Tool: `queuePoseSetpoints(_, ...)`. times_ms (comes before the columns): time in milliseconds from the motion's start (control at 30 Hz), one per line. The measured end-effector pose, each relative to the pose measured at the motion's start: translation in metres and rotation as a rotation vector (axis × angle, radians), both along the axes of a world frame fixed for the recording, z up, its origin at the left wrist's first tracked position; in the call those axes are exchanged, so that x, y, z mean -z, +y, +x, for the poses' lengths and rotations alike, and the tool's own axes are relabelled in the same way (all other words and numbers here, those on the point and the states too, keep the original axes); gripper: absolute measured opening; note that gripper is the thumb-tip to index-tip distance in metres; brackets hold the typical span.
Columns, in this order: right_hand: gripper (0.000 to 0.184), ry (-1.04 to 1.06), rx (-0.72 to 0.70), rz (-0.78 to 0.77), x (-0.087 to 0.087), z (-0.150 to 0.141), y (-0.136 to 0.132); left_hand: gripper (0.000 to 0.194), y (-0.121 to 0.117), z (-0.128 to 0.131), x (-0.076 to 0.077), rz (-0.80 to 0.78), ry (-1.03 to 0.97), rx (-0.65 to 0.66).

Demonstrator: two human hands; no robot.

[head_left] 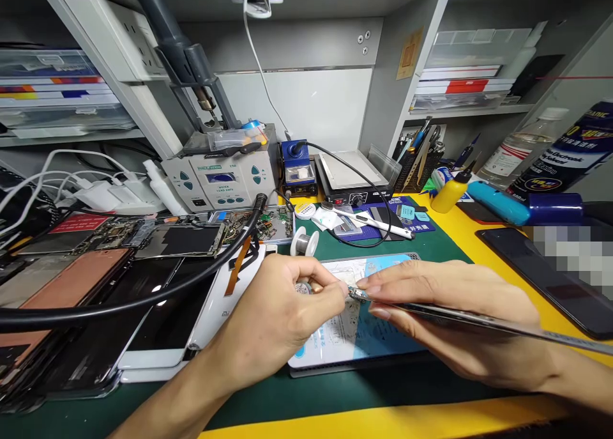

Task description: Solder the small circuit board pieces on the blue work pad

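Note:
My left hand [287, 305] is closed, its thumb and forefinger pinching one end of a small circuit board [358, 293]. The other end of this board meets the fingertips of my right hand [445, 305]. That hand is closed round a long, thin metal tool [479, 319], seen edge-on, which looks like tweezers and runs back past the wrist. Its tip is hidden at the fingers. Both hands are above a white and blue work pad [330, 356] with printed drawings. A round tin [302, 288] shows partly behind my left fingers.
A solder spool [304, 242] stands behind my left hand. Phones and phone parts [158, 311] crowd the left side, crossed by a thick black hose [143, 305]. A soldering station [225, 177], heating plate [354, 174], yellow bottle [449, 193] and black phone [546, 279] surround the green mat [258, 400].

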State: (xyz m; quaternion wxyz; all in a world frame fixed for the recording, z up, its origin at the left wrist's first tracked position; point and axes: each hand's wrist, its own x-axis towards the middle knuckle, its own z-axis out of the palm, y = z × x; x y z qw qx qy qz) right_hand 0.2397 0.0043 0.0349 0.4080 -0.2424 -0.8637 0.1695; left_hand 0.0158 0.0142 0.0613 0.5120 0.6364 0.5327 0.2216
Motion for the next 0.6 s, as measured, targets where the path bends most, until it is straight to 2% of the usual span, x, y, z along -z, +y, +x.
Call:
queuePoseSetpoints(167, 0.037, 0.017, -0.009, -0.027, 0.001, 0.001, -0.001, 0.013, -0.001, 0.001, 0.000, 0.005, -0.024, 0.017)
queuePoseSetpoints(367, 0.023, -0.017, 0.098, -0.087, -0.005, 0.002, -0.003, 0.013, -0.003, 0.001, -0.002, 0.071, -0.006, 0.033)
queuePoseSetpoints(600, 0.012, -0.013, 0.155, -0.155, -0.009, 0.002, -0.004, 0.011, -0.004, 0.001, -0.003, 0.112, -0.016, 0.051)
